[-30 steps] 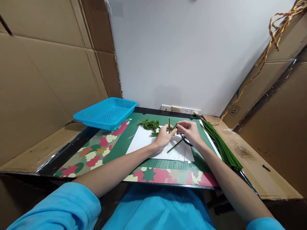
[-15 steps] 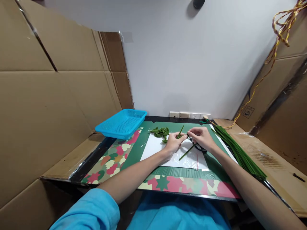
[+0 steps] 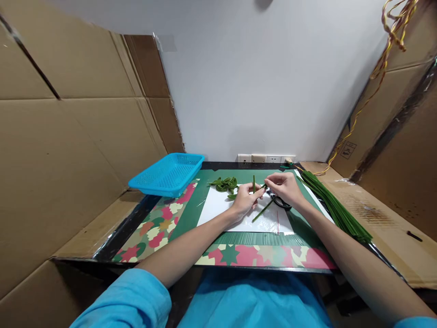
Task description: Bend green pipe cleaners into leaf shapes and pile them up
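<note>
My left hand (image 3: 245, 200) is closed on a green pipe cleaner (image 3: 254, 181), and one end of it sticks up past the fingers. Close beside it, my right hand (image 3: 282, 186) pinches the same fuzzy stem between thumb and fingertips, where the two hands almost meet. A straight length of green stem (image 3: 262, 211) slants down below the right hand; whether it joins the held part is hidden. Under the right hand lie black-handled scissors (image 3: 284, 204), partly covered. Bent green pipe-cleaner pieces (image 3: 224, 184) are heaped beyond the left hand.
White paper (image 3: 210, 212) and a clear plastic bag (image 3: 269, 224) lie on the green board (image 3: 189, 214). A blue basket (image 3: 167, 175) stands at the left. A bundle of long green pipe cleaners (image 3: 336, 207) lies at the right. Cardboard walls (image 3: 85, 136) flank the table.
The stem end above my left hand has swung from leaning right to nearly upright. Both hands keep their grip close together. The whole view has shifted slightly.
</note>
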`<state>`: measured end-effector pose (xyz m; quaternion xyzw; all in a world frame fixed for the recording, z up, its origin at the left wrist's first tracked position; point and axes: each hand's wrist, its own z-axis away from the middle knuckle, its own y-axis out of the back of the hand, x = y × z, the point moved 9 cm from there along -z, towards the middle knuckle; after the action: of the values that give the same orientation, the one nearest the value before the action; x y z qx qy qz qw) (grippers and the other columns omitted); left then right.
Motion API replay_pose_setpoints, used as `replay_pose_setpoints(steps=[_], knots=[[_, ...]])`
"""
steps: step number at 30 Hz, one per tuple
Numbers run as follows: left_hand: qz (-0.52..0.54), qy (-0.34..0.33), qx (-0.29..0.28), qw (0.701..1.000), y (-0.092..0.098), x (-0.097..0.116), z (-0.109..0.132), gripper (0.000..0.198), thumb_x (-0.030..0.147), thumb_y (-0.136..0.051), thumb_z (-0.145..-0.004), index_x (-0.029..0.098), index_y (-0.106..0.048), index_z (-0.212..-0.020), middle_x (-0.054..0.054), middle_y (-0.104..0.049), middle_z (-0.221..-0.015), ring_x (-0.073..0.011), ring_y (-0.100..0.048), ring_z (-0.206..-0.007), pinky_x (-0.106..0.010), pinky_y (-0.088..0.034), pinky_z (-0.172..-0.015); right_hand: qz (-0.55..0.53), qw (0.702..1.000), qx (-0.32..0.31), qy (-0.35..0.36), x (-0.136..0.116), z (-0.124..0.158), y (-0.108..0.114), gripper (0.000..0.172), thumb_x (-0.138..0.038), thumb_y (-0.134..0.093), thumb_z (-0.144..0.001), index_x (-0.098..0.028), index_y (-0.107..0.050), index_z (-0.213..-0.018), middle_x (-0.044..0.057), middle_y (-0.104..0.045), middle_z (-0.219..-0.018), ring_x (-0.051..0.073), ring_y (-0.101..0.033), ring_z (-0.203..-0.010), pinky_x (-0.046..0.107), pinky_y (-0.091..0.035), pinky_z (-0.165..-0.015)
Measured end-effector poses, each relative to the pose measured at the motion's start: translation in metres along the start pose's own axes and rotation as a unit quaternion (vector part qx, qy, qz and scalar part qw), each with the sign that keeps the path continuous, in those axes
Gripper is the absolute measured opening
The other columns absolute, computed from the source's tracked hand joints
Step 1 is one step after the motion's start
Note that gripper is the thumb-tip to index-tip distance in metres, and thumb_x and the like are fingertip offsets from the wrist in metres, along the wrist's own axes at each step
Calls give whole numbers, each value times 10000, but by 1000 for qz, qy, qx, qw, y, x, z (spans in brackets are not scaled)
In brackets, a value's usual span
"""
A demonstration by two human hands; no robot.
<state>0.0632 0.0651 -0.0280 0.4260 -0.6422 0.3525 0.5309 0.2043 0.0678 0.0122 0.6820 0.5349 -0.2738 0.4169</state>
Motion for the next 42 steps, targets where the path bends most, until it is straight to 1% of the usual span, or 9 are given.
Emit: replay_pose_setpoints(steps=[3, 9, 16, 22, 26, 30, 33, 38, 42], knots=[[0, 3, 3, 1000, 0, 0, 0, 478, 567, -812, -772, 127, -648, -860, 5, -631, -715, -37, -449, -362, -195, -301, -337, -47, 998, -23, -32, 5, -1, -2, 373, -528, -748, -829, -156, -749, -809, 17, -629, -592, 130, -528, -457, 252, -422, -431], [24, -2, 17, 1000, 9, 2, -5, 541, 607, -818, -747, 114, -690, -929, -19, -673, -786, -34, -479, -371, -182, -234, -314, -126, 989, -63, -51, 3, 0, -11, 424, -593, -726, -845, -179, -747, -932, 31, -672, -737, 140, -580, -491, 260, -497, -409], [0, -4, 0, 1000, 7, -3, -8, 503, 571, -806, -783, 107, -709, -951, -71, -734, -879, -34, -516, -405, -172, -281, -323, -75, 995, -57, -17, 7, 0, -9, 317, -490, -743, -858, -175, -757, -886, 40, -699, -721, 141, -579, -487, 264, -492, -437], [-15, 20, -35, 999, 2, -13, -7, 525, 571, -781, -810, 80, -727, -990, -165, -780, -981, -92, -598, -389, -193, -315, -293, -18, 999, -36, 8, 0, -1, -1, 294, -451, -749, -846, -160, -789, -861, 73, -753, -778, 151, -618, -481, 268, -469, -445], [-32, 27, -59, 997, -5, -11, -3, 496, 549, -792, -805, 68, -741, -915, -172, -788, -918, -117, -610, -377, -195, -307, -289, 3, 999, -50, 13, -4, 0, -5, 268, -417, -728, -856, -160, -798, -828, 70, -759, -713, 178, -662, -528, 265, -487, -482], [-59, 13, -47, 997, -5, 0, -2, 452, 525, -792, -806, 77, -733, -778, -149, -786, -833, -99, -574, -359, -205, -374, -331, 22, 999, -44, 16, -8, -1, -4, 245, -381, -721, -843, -154, -804, -803, 79, -768, -694, 212, -713, -581, 275, -523, -525], [-80, 0, -49, 996, -7, 6, -3, 419, 495, -793, -806, 81, -737, -770, -142, -784, -814, -100, -575, -371, -213, -399, -355, 4, 999, -45, 2, -8, -2, -4, 251, -385, -723, -836, -149, -801, -796, 83, -764, -663, 239, -743, -595, 289, -560, -544], [-62, 2, -33, 998, -4, 4, -4, 332, 399, -765, -825, 83, -718, -734, -139, -770, -774, -95, -573, -400, -206, -377, -376, -21, 999, -44, -6, -3, -1, -4, 263, -404, -740, -829, -148, -797, -805, 90, -781, -699, 248, -764, -622, 293, -585, -558], [-38, 21, -20, 999, 0, 2, -1, 247, 321, -749, -798, 96, -700, -709, -96, -739, -705, -67, -492, -376, -205, -340, -374, -22, 998, -58, -2, -4, 1, -10, 268, -411, -724, -852, -155, -789, -808, 79, -772, -688, 234, -753, -612, 287, -581, -565]])
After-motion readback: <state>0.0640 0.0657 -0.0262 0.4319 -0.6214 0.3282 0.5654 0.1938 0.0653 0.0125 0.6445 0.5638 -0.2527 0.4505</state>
